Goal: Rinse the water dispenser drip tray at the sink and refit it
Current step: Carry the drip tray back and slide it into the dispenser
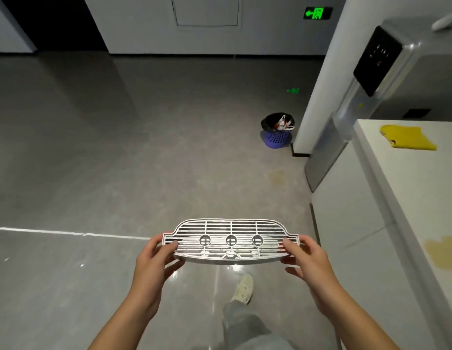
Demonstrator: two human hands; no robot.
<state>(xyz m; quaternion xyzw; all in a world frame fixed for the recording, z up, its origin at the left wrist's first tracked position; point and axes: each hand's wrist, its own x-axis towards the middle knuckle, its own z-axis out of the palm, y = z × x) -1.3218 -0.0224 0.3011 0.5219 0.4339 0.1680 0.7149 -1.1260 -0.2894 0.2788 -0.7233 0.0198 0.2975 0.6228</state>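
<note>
Grey polished floor (93,147) fills most of the view, with a white wall and a green exit sign (318,13) at the far end. At the right stands the water dispenser (376,79) with its black control panel, and just in front of it a white tabletop (409,198) carrying a folded yellow cloth (408,137). A purple waste basket (278,130) with a black liner sits on the floor beside the wall corner. The drip tray (230,239), a silvery slotted grille with 3 round openings, is held level in mid-air above the floor, well apart from the dispenser. The left hand (156,258) grips its left end and the right hand (305,258) its right end, the fingers of each pinching the tray's edge, thumbs on top. 1 light shoe (243,287) and a grey trouser leg show below.
</note>
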